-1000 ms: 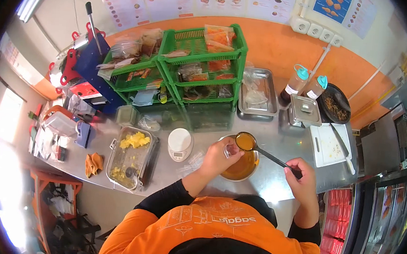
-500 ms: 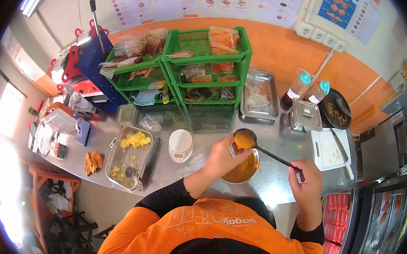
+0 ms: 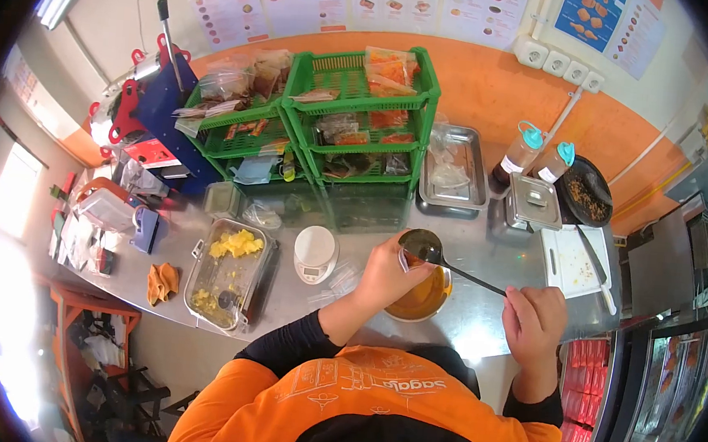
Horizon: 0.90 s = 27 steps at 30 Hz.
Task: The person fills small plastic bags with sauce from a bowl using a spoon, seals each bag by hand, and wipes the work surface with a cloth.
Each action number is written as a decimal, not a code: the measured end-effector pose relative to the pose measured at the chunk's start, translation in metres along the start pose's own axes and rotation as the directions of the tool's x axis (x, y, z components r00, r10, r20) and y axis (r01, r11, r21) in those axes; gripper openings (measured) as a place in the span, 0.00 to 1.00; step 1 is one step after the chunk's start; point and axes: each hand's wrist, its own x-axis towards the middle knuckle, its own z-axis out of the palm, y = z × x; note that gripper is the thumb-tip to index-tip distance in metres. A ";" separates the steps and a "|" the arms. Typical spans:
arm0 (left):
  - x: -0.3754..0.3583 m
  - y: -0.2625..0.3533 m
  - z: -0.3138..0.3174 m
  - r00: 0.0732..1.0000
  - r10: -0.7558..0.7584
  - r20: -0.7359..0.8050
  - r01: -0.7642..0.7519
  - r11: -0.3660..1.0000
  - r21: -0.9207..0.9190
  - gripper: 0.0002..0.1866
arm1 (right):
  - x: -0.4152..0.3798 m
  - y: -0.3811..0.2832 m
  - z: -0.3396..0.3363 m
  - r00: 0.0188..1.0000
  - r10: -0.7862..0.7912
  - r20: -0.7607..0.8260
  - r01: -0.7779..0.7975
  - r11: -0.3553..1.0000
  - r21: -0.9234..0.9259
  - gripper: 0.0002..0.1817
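My right hand grips the handle end of a black ladle, whose tilted, dark bowl is just above my left hand. Fingers of my left hand are wrapped round a small clear cup or bag, mostly hidden by the hand and the ladle. Beneath and to the right of it stands a round metal bowl of orange-yellow sauce. A white kitchen scale is left of my left hand, with clear plastic bags between them.
A metal-and-glass tray of yellow pieces and a brown cloth lie left. Green racks stand behind. A metal tray, sauce bottles, a lidded steel container, a black pan and a white board with a knife are right.
The ladle has tipped and moved slightly left; its bowl, full of orange sauce before, now looks mostly empty. My right hand has shifted a little and turned. My left hand has barely moved.
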 end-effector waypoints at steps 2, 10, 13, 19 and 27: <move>0.000 0.000 -0.001 1.000 0.015 0.008 -0.015 1.000 0.003 0.18 | 0.000 0.000 0.000 1.000 -0.018 0.003 0.018 1.000 -0.012 0.17; 0.000 -0.002 0.002 0.999 0.037 -0.015 -0.038 0.999 -0.021 0.18 | -0.005 0.002 0.006 1.000 0.003 0.000 -0.003 1.000 0.002 0.16; 0.001 -0.003 0.004 0.999 0.039 -0.030 -0.039 0.999 0.017 0.18 | -0.006 0.002 0.010 0.994 0.109 -0.003 -0.107 0.987 0.122 0.14; 0.001 -0.009 0.008 0.998 0.062 -0.024 -0.062 0.998 0.012 0.18 | -0.015 0.001 0.014 0.947 0.310 0.088 -0.322 0.917 0.236 0.11; -0.002 -0.039 0.006 0.945 0.005 0.328 0.111 0.936 -0.333 0.11 | -0.037 0.005 0.025 0.693 0.658 0.296 -0.700 0.515 0.494 0.04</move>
